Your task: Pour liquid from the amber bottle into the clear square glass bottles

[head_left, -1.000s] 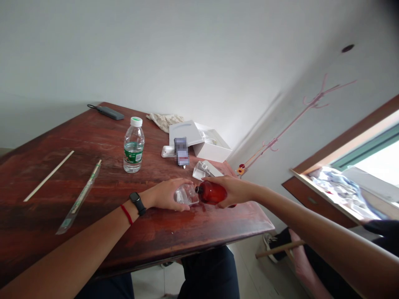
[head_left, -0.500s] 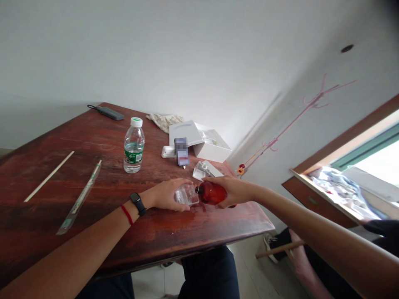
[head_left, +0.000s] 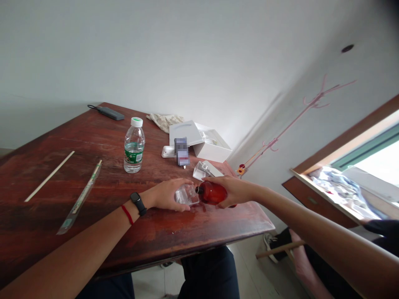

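My left hand (head_left: 170,195), with a black watch on its wrist, is wrapped round a clear plastic container (head_left: 188,196) low over the front of the table. In my right hand (head_left: 233,192) lies a red bottle (head_left: 213,193), tipped onto its side. Its dark neck points left at the mouth of the clear container, close to its rim. Whether neck and rim touch, I cannot tell. My fingers hide parts of both things.
A half-full water bottle (head_left: 134,146) stands upright on the wooden table (head_left: 106,207). Left of it lie a chopstick (head_left: 50,176) and wrapped chopsticks (head_left: 80,198). White boxes (head_left: 212,147) stand behind my hands. Another person's leg (head_left: 301,259) shows at lower right.
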The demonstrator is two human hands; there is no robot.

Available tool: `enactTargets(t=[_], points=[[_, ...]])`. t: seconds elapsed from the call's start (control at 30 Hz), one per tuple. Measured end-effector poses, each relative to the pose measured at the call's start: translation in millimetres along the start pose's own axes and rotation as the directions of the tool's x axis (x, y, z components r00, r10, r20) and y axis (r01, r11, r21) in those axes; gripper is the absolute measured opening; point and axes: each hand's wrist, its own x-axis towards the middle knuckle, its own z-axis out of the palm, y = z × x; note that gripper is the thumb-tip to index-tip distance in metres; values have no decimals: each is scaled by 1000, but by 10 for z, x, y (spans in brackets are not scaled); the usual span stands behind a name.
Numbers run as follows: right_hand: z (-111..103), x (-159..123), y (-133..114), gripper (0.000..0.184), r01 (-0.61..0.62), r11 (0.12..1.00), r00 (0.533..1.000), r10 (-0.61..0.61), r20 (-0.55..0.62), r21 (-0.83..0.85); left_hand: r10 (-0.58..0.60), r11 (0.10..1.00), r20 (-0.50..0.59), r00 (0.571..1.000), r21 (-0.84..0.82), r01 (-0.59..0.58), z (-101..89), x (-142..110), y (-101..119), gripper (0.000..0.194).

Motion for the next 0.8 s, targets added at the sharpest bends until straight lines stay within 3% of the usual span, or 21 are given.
enactTargets(t=[0.8], points=[[-23, -30, -68, 102, -54, 994, 997, 49, 51, 99, -15, 1000, 0, 1000, 0, 15, -8, 0, 15, 87]])
